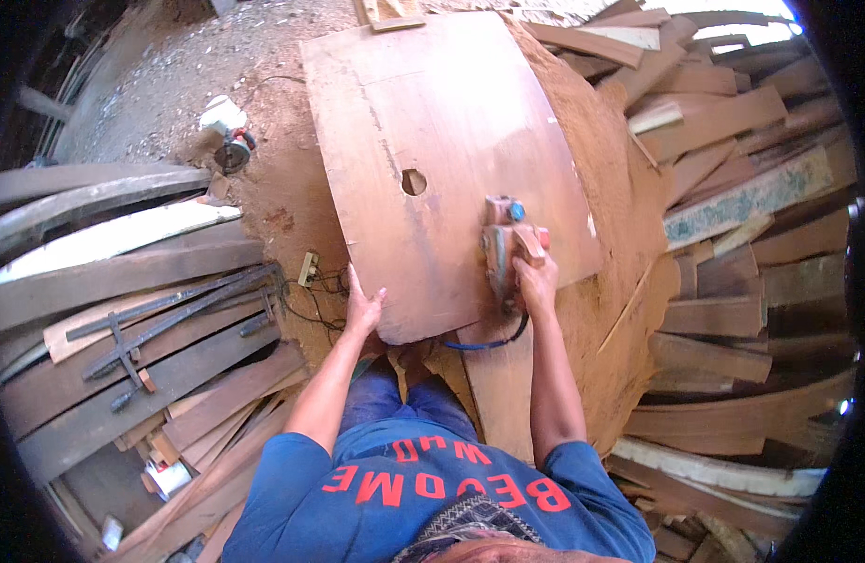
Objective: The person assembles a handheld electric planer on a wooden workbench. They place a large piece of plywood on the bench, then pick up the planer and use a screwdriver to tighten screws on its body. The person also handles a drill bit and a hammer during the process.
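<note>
A wide, flat wooden panel (451,122) lies before me, with a ragged hole near its middle and a dark crack line running along it. My left hand (363,308) grips the panel's near left edge, thumb pointing up and out. In my right hand (538,280) is the handle of a dusty corded power tool (500,249), of the planer or belt sander kind; exactly which I cannot tell. It rests on the right part of the panel. A blue knob shows at its far end and a blue cord (489,344) trails at the near end.
Stacked boards (742,310) line the right side over brown sawdust (629,300). More planks (123,281) lie left, with dark metal bar clamps (132,347) on them. A power strip (308,269) with tangled cords and a red-and-dark power tool (235,150) sit on the ground left of the panel.
</note>
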A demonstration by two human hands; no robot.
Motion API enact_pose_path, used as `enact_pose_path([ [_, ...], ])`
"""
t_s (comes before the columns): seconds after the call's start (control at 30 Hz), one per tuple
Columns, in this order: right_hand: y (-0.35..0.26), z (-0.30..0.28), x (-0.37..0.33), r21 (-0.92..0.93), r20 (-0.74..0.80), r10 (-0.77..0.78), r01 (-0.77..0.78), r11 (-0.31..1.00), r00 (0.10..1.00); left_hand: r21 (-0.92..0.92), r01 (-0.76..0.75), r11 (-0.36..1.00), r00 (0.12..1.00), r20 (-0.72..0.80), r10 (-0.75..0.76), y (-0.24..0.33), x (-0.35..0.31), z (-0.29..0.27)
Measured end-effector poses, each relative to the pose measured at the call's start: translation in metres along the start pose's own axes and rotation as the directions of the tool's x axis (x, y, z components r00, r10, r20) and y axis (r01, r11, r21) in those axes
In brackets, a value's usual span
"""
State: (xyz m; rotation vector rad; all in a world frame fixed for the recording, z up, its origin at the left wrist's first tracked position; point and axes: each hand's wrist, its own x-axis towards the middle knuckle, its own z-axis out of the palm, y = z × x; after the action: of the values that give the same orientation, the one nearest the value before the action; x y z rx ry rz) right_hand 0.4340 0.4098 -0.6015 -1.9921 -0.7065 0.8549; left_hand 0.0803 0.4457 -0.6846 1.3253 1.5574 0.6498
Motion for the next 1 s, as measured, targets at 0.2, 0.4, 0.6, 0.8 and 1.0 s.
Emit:
enact_pose_path([
  [0.2,-0.032,0.017,0.038,-0.053,0.073,0.005,-0.001,0.999,0.997,0.003,-0.001,1.000,1.000,0.023,0.001,0.013,-0.005,0.013],
  [0.4,-0.029,-0.012,0.013,-0.086,-0.007,-0.054,0.053,0.995,0.999,-0.066,0.179,0.982,0.984,0.039,-0.176,0.019,-0.006,-0.016],
  [0.6,0.036,-0.089,-0.084,-0.096,-0.076,0.001,-0.008,0.995,0.997,-0.216,-0.069,0.974,0.939,0.315,0.136,0.159,-0.041,-0.051],
  [0.8,0.102,-0.106,-0.170,-0.195,0.002,0.188,-0.184,0.963,0.982,-0.621,-0.280,0.732,0.472,0.574,0.669,0.392,-0.158,-0.080],
  [1.0,0.115,-0.084,-0.182,-0.083,0.022,0.124,-0.122,0.989,0.992,-0.752,-0.439,0.492,0.398,0.328,0.857,0.419,-0.175,-0.075],
])
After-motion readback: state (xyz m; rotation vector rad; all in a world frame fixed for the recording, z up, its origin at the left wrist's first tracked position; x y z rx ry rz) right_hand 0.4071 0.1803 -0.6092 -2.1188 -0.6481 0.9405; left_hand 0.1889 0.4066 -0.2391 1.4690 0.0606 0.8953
